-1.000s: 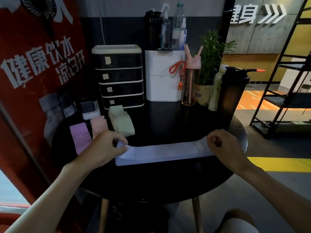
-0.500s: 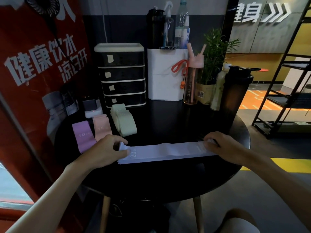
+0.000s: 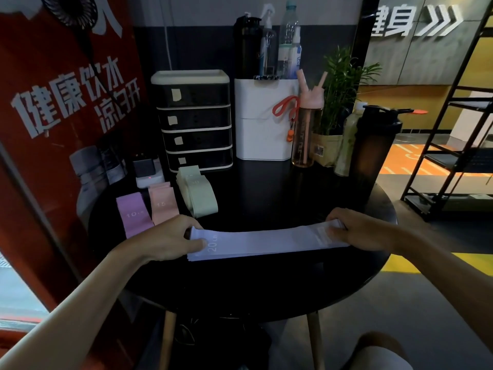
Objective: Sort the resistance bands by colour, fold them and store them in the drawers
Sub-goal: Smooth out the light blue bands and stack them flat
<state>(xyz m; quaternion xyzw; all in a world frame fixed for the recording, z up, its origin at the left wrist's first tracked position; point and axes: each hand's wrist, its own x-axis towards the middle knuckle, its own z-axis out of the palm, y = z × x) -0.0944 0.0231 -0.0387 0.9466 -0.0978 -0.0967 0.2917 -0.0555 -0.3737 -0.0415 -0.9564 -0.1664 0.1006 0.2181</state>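
The lavender bands (image 3: 266,243) are lying as a flat, full-length stack on the round black table (image 3: 266,295), well in front of the drawer unit (image 3: 193,120) and slightly to its right. The left hand (image 3: 170,241) is pinching the stack's left end, with the thumb pressing on top beside the print and the other fingers curling over the far edge. The right hand (image 3: 365,231) is gripping the right end, its fingers curling round it.

The stack is made of several thin layers, and their edges are fanning a little at the near left corner. If one end is brought over without every layer clamped, the lower bands are likely to slide out and spoil the fold. The stretchy fabric may also spring open once let go. All four drawers are sitting shut, so a hand will have to come free to open one.

The top lavender band is showing "20 LB". In front of the drawer unit and to its left, the purple band (image 3: 132,213) is showing "10" and the pink band (image 3: 162,205) "15". The number on the green bands (image 3: 198,192), just in front of the unit, is too faint to read. The pale notes on the drawer fronts are showing no legible writing. The red poster (image 3: 53,129) left of the unit is reading 健康饮水 凉白开.
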